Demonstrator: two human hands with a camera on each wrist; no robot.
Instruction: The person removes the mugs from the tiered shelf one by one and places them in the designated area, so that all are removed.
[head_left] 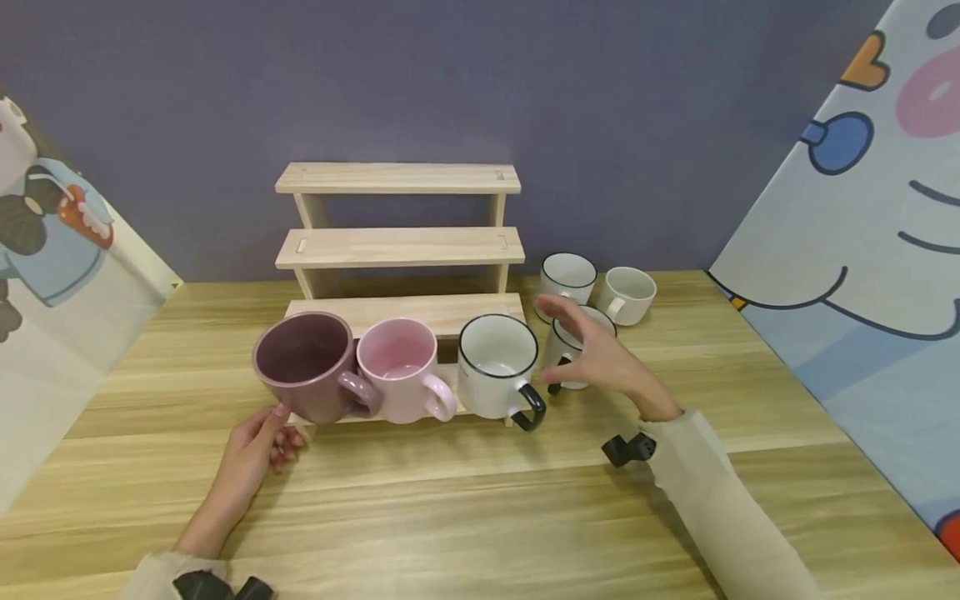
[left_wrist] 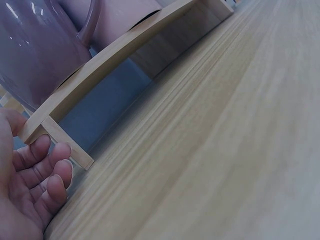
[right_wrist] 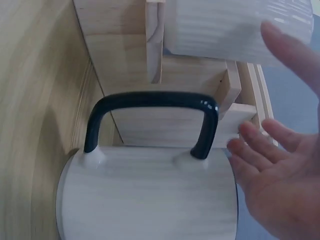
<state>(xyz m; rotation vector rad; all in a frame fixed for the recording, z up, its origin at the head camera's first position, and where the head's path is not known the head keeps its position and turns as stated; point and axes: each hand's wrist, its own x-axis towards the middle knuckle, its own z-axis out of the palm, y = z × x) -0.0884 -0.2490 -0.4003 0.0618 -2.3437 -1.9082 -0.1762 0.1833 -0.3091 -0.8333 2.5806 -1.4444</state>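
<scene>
My left hand [head_left: 251, 446] is at the front left corner of a three-tier wooden stand [head_left: 397, 247], and in the left wrist view its thumb and curled fingers pinch the end of the lowest board [left_wrist: 75, 87]. Along that board stand a large mauve mug [head_left: 307, 379], a pink mug [head_left: 405, 387] and a white black-rimmed mug [head_left: 495, 392]. To the right of the stand, my right hand [head_left: 607, 358] hovers with spread fingers over another white mug [right_wrist: 150, 195] with a black handle [right_wrist: 152, 99]. Its fingertips are right at this mug's rim.
Behind that mug stand a white dark-rimmed mug [head_left: 567, 275] and a small cream cup [head_left: 628, 293] on the wood-grain table [head_left: 450, 517]. A grey-blue wall [head_left: 420, 83] rises behind, and cartoon-printed panels [head_left: 862, 217] flank the table on both sides.
</scene>
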